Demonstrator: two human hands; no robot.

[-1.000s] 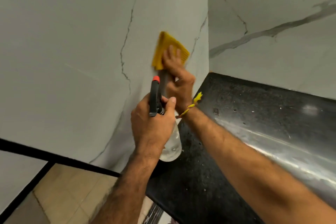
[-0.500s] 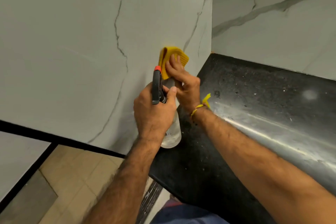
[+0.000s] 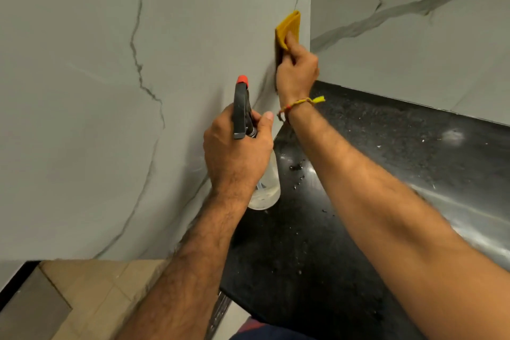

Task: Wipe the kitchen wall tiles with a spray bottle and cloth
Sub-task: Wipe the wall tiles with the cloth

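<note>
1. Right hand is pressing a folded yellow cloth flat against the left wall tile, close to the far corner where it meets the back wall tile. Fingers are lying over the cloth's lower part; whether the thumb is pinching it cannot be told.
2. Left hand is curling around the neck of the spray bottle, thumb up beside the black trigger head, red nozzle pointing at the left wall. The clear body is hanging below the fist, over the near-left end of the black countertop.
3. Risk: the cloth is being held by pressure more than by grip, as far as I can judge; easing off could be letting it slide down onto the counter.
4. Risk: the corner seam is tight. The folded edge may be skipping the joint, leaving a strip unwiped.
5. Risk: the nozzle is aiming near the right wrist; a squeeze now would likely be wetting the hand and its thread bracelet, not the tile.
6. Risk: droplets are sitting on the countertop just right of the bottle; runoff from the wall would be adding to them.
</note>
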